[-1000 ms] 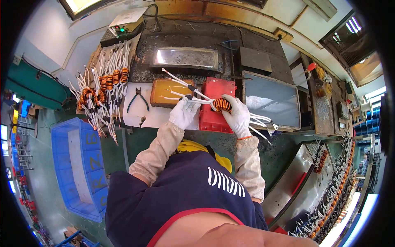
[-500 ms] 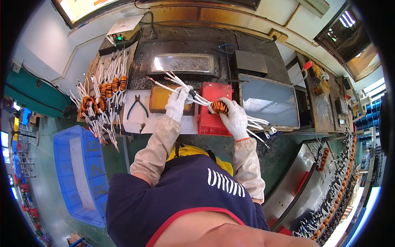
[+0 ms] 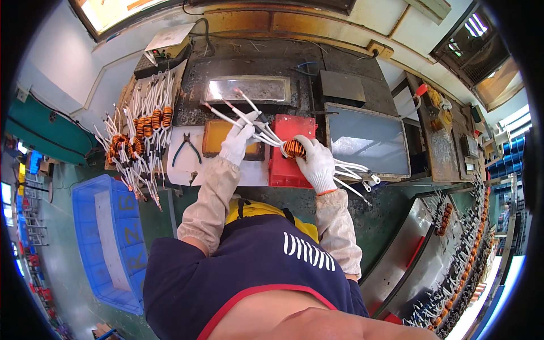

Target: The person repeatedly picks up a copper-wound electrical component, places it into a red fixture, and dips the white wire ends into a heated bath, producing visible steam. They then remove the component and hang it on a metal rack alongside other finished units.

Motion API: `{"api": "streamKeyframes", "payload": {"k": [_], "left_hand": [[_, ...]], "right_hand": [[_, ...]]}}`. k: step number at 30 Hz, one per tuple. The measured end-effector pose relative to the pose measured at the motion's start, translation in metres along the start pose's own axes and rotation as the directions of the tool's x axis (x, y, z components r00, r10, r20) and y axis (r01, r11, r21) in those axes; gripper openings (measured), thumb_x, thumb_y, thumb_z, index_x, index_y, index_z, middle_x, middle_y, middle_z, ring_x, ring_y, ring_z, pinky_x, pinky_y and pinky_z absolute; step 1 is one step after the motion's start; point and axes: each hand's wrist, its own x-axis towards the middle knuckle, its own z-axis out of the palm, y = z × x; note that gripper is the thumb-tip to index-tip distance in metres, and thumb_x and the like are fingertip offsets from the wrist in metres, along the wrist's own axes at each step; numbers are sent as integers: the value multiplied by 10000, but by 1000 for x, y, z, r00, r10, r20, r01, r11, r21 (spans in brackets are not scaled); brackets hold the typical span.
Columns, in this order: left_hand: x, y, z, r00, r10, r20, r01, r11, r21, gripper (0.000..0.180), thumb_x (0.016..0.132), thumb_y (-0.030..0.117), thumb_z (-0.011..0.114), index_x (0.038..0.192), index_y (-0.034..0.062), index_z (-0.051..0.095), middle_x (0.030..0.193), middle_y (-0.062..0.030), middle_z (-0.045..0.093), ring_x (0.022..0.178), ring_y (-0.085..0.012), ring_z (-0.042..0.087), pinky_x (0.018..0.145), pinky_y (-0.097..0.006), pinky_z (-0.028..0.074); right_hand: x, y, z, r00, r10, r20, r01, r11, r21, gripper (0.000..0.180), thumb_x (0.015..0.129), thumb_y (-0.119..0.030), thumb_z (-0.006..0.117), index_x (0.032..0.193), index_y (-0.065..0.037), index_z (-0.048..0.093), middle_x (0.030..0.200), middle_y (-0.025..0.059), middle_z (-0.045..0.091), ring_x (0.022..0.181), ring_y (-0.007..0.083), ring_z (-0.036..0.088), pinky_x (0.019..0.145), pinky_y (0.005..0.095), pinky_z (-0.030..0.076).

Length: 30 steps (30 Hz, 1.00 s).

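Between my two white-gloved hands is a copper-wound ring coil with white sleeved leads on both sides. My right hand is closed round the right side of the winding, its fingers over the top. White leads with ring terminals stick out beyond that hand to the right. My left hand grips the leads on the left, and their bare tips point up and left over a metal-framed tray. Beneath the coil lies a red plastic box. Behind my left hand is a yellow-brown block in a frame.
Green-handled pliers lie on a white board at left. Beside them is a pile of similar coils. A grey-surfaced tray stands at right. A blue crate sits on the floor; more coils line a rack at lower right.
Both hands and the coil have shifted slightly left in the picture. The left-hand leads now fan wider, one tip pointing more upward. My grip stays the same.
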Motion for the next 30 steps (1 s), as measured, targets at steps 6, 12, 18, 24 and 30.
{"api": "streamKeyframes", "payload": {"k": [6, 12, 18, 24, 30], "left_hand": [[2, -24, -14, 963, -157, -217, 94, 957, -274, 287, 953, 114, 548, 1217, 32, 626, 914, -78, 682, 814, -186, 657, 693, -308, 566], [-3, -38, -16, 892, -354, -280, 110, 771, -627, 172, 962, 165, 588, 960, 0, 639, 869, -119, 681, 773, -228, 666, 662, -319, 600], [20, -44, -14, 898, -340, -279, 139, 821, -553, 197, 977, 257, 614, 993, 61, 627, 772, -52, 605, 572, -157, 571, 456, -262, 487], [45, -41, -25, 949, -292, -120, 216, 878, -426, 255, 1015, 283, 558, 1052, 50, 653, 826, -68, 626, 520, -119, 485, 422, -239, 403], [36, -40, -12, 942, -253, -220, 129, 879, -459, 189, 1010, 244, 546, 944, 82, 617, 765, -52, 617, 541, -101, 540, 404, -200, 415]], "right_hand": [[0, -7, 0, 999, 34, -21, -34, 999, 5, 516, 762, -138, 731, 1248, -191, 566, 999, 138, 625, 921, 363, 634, 802, 469, 507], [0, -8, -3, 998, 50, -26, -49, 998, 26, 515, 755, -138, 729, 1242, -211, 576, 998, 119, 625, 925, 345, 632, 806, 458, 500], [1, -7, -6, 999, 44, 12, -44, 998, 33, 524, 757, -142, 733, 1253, -195, 576, 1006, 132, 625, 931, 357, 632, 810, 461, 507], [0, -4, -4, 999, 34, -16, -33, 998, 45, 519, 755, -146, 721, 1245, -229, 574, 982, 105, 631, 913, 337, 635, 802, 455, 497], [1, 2, -10, 999, -17, 50, 13, 996, 91, 521, 793, -260, 746, 1273, -213, 551, 985, 125, 631, 883, 361, 648, 761, 466, 522]]}}
